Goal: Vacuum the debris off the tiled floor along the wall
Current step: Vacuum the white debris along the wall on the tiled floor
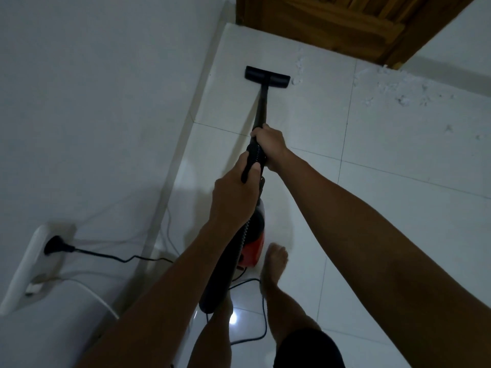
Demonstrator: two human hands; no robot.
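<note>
Both hands were clenched on the vacuum: the right hand [269, 144] wrapped round the rigid black wand [261, 107] where it met the ribbed hose [254, 152], and the left hand [235, 197] gripped the hose just behind and below it. Ahead of the right hand, at the wand's far end, the flat floor nozzle [266, 77] sat on the white tile floor [305, 120], near the wall [106, 102] on the left-hand side. Beyond the nozzle and off to the right of both hands, the pale debris [393, 86] lay scattered along the foot of the far wall and by the wooden door [332, 25]. Below the left forearm stood the red canister [255, 248], its cord [111, 257] running to a wall socket [51, 244].

The wand looked stiff and light, so steering from its near end should work; the hose is soft and would buckle if pushed from alone. The debris seemed flaky and light, likely to scatter if the nozzle were shoved fast. The canister would probably drag heavily on the hose, and the loose cord near the bare foot [276, 258] could snag.
</note>
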